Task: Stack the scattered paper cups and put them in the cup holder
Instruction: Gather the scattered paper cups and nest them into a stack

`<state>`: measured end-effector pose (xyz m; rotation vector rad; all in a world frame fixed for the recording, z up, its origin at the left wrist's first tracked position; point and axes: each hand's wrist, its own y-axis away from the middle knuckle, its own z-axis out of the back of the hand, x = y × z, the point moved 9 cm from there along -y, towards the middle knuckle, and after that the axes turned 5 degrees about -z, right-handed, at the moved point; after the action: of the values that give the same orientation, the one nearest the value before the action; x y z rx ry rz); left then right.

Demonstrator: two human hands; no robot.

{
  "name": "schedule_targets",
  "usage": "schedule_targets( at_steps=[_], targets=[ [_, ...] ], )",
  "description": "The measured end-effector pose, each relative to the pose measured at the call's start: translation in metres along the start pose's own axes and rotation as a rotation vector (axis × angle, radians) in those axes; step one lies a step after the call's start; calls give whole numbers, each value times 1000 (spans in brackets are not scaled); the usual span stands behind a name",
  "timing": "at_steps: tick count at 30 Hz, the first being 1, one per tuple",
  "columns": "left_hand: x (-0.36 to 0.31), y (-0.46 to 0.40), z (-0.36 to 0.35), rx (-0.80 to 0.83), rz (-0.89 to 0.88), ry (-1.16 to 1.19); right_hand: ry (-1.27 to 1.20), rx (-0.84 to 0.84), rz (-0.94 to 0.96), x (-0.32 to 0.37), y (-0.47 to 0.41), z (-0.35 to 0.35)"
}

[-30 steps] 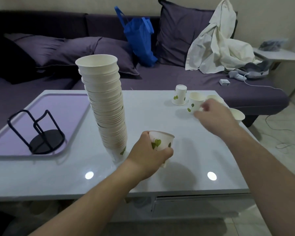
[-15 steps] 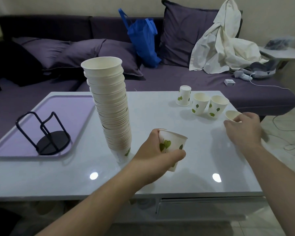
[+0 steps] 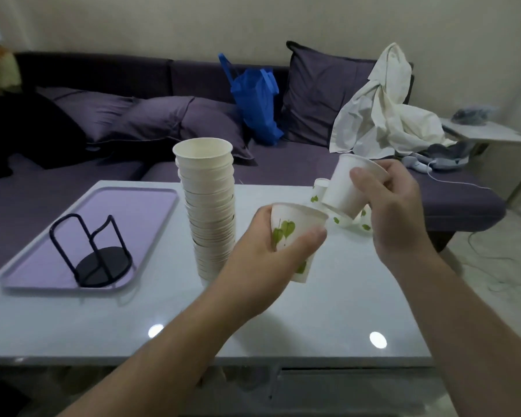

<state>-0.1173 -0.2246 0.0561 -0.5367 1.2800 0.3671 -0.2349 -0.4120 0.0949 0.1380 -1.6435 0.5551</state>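
My left hand [image 3: 265, 254] grips a white paper cup with green leaves [image 3: 295, 227], upright above the table. My right hand [image 3: 394, 212] holds a second paper cup [image 3: 343, 191], tilted, its bottom just above and to the right of the first cup's rim. A tall stack of nested cups [image 3: 208, 206] stands on the table left of my left hand. The black wire cup holder [image 3: 94, 251] sits empty on a lilac tray [image 3: 151, 206] at the left. A few loose cups [image 3: 319, 188] stand behind my hands, mostly hidden.
The glossy white table [image 3: 328, 311] ends close in front of me. Beyond it runs a purple sofa [image 3: 283, 167] with cushions, a blue bag [image 3: 256, 97] and a white cloth [image 3: 382, 112]. A small side table [image 3: 487, 135] and floor cables lie at the right.
My right hand picked up a cup from the table's right edge and carried it left and up toward the cup in my left hand. My left hand rose slightly with its cup.
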Motion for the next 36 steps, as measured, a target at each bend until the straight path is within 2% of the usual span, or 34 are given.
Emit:
schedule_targets(
  at_steps=[4,6,9,11,14,20,24,28,31,34,36],
  targets=[
    [-73,2,31,-95,-245,168,-219,54,18,39,13,-31],
    [-106,2,57,-174,-396,240,-247,58,46,54,18,-43],
    [-132,0,101,-331,-573,195,-218,60,106,73,25,-60],
    [-131,-4,123,-406,-599,149,-207,59,129,81,28,-71],
    [-114,-13,140,-463,-569,19,-174,46,186,90,29,-80],
    [-66,-30,132,-374,-274,-163,-113,41,305,111,28,-97],
    [-55,-30,131,-394,-216,-211,-4,79,437,122,33,-122],
    [-51,-27,129,-377,-206,-190,258,171,569,117,42,-156],
    [-50,-26,130,-344,-203,-189,475,325,618,103,50,-182],
    [-53,-26,129,-319,-221,-223,639,486,542,82,52,-194],
    [-53,-25,127,-306,-211,-244,587,571,445,72,53,-193]
  ],
)
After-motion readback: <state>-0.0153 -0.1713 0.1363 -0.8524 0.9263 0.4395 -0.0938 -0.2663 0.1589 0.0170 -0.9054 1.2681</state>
